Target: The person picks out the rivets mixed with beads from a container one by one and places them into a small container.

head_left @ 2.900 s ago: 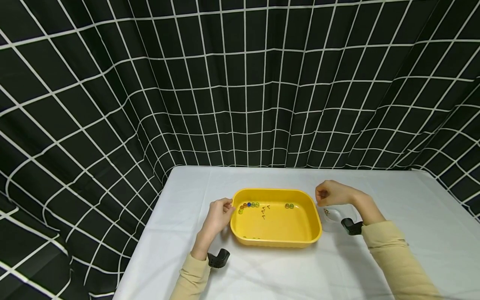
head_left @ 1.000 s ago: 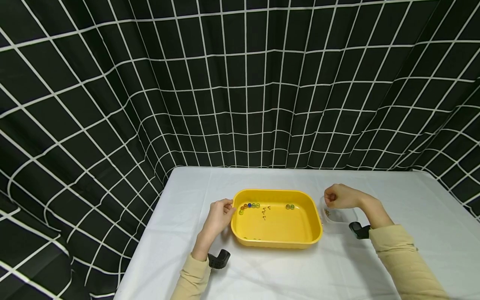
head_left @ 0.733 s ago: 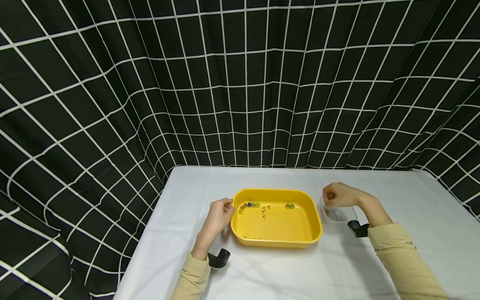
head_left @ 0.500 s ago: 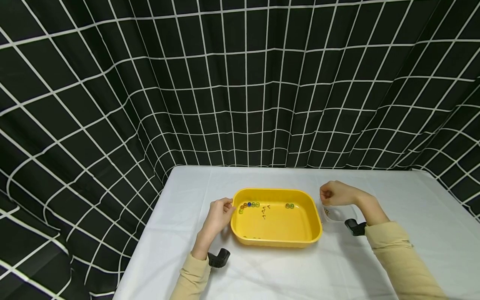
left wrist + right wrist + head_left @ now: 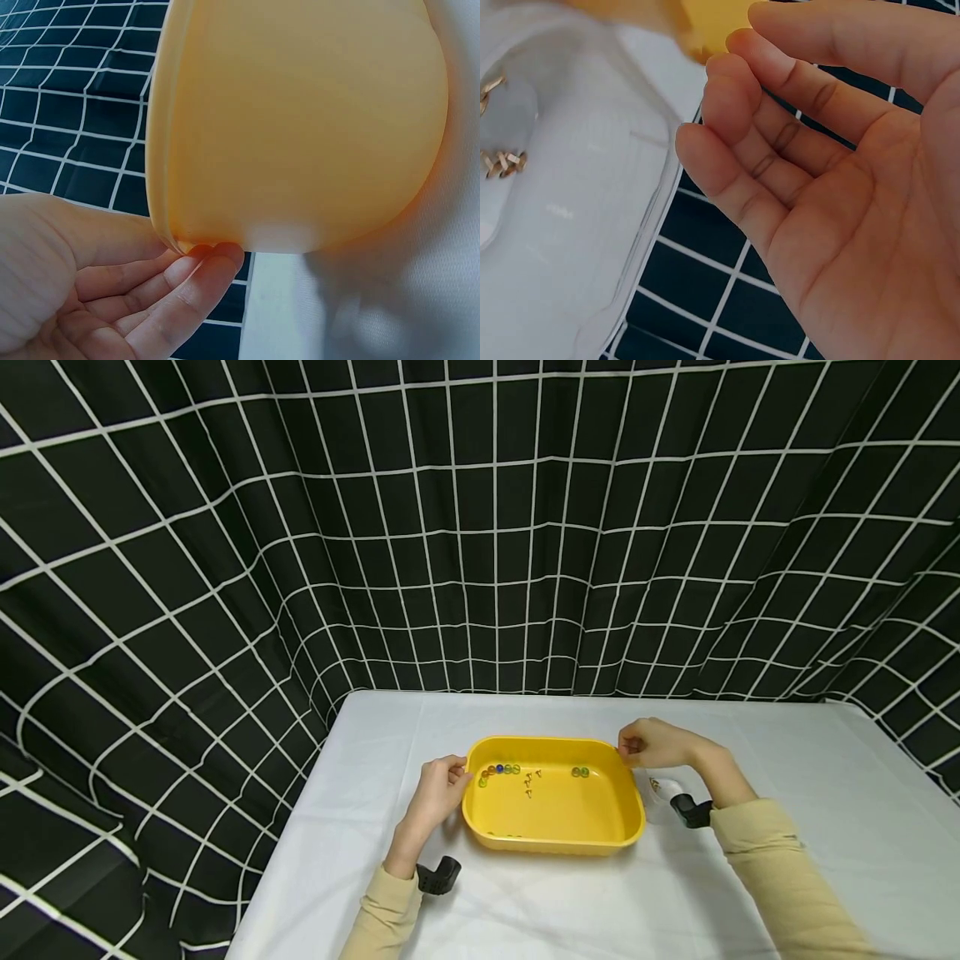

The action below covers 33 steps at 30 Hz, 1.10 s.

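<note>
My left hand (image 5: 435, 793) pinches the left rim of a yellow tub (image 5: 555, 843); the left wrist view shows its thumb and fingers at the rim's edge. Over the tub's far right corner is my right hand (image 5: 656, 745), its fingers loosely bent. The right wrist view shows thumb and index fingertip close together, with nothing visible between them. Beneath that hand stands a clear plastic box (image 5: 577, 202), holding several small gold-coloured metal pieces (image 5: 502, 163). More such gold pieces (image 5: 528, 782) lie in the tub, beside several glass marbles (image 5: 500, 769).
Two greenish marbles (image 5: 581, 772) sit apart at the tub's right. A few more show partly behind its near wall. White cloth (image 5: 555, 910) covers the table, and a black curtain (image 5: 480, 527) with a white grid hangs around it.
From over the clear box, my right hand has moved left to the tub's far right corner. My left hand stays on the rim. The marbles and gold pieces in the tub look unmoved.
</note>
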{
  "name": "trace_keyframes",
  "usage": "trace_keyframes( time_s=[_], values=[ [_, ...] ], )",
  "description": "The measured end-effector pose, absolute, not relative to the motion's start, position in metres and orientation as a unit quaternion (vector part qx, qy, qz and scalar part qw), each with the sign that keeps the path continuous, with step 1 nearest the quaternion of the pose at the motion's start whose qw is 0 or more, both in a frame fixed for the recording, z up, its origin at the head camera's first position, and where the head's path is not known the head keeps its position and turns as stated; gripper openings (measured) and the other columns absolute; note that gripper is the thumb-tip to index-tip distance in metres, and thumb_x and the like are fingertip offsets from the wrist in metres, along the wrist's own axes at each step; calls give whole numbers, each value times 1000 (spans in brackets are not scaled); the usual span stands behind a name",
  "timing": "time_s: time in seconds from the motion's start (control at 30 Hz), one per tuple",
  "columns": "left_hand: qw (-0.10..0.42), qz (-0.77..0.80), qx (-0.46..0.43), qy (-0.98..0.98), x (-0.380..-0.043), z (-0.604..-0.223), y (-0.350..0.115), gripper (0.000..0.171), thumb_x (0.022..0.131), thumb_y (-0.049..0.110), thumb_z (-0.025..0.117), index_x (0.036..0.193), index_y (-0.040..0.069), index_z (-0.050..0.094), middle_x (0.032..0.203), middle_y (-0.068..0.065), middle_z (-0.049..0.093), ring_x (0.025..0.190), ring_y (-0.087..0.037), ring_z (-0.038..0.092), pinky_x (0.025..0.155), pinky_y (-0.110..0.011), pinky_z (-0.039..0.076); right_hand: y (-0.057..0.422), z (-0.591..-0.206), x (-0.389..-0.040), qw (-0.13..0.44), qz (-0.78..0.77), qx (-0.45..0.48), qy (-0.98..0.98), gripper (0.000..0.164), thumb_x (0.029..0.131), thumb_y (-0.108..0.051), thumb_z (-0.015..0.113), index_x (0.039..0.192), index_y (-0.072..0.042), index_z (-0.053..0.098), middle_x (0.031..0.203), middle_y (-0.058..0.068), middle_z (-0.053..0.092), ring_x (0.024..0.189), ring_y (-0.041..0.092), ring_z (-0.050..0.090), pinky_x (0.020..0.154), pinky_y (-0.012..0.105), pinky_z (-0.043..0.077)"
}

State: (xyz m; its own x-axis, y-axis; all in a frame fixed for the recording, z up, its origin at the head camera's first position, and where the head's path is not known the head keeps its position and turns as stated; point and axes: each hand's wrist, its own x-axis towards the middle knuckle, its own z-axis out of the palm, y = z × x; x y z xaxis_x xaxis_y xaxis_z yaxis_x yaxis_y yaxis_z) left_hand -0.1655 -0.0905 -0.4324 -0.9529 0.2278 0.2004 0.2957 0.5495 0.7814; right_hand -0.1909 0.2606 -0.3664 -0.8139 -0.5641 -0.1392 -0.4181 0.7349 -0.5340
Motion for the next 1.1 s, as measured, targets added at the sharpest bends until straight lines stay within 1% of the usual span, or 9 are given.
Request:
trace_keyframes(
  time_s=[0.33,0.57,0.83,1.0,1.1],
  values=[
    [36,-448,-145,-881,-166,-433,-90,25,85,0,63,107,-12,62,84,-12,62,74,-19,60,65,-24,52,243,-368,-196,148,-251,-289,912,13,81,3,59,71,-5,56,62,-4,44,59,10,42,54,21,36],
    [34,-447,-141,-882,-166,-432,-91,25,85,1,63,107,-12,62,84,-12,62,74,-19,60,65,-24,52,230,-375,-202,150,-242,-303,910,13,82,1,59,71,-5,56,61,-6,42,59,8,40,56,22,33],
    [31,-449,-138,-883,-166,-431,-90,26,85,0,63,107,-12,62,84,-12,62,74,-19,59,65,-24,52,214,-379,-204,175,-252,-307,901,14,82,0,58,70,-6,55,61,-4,43,58,8,39,55,22,31],
    [32,-451,-139,-881,-165,-431,-90,26,85,0,63,107,-13,62,84,-12,62,74,-18,59,64,-24,52,205,-383,-205,188,-248,-303,901,14,83,-1,61,70,-5,55,61,-5,43,57,8,40,55,20,31],
    [31,-451,-141,-881,-165,-431,-90,26,85,0,63,107,-13,62,84,-12,62,74,-18,59,65,-24,52,200,-386,-206,190,-239,-305,902,15,83,-3,61,69,-6,56,61,-6,43,57,7,40,55,20,32]
  ],
)
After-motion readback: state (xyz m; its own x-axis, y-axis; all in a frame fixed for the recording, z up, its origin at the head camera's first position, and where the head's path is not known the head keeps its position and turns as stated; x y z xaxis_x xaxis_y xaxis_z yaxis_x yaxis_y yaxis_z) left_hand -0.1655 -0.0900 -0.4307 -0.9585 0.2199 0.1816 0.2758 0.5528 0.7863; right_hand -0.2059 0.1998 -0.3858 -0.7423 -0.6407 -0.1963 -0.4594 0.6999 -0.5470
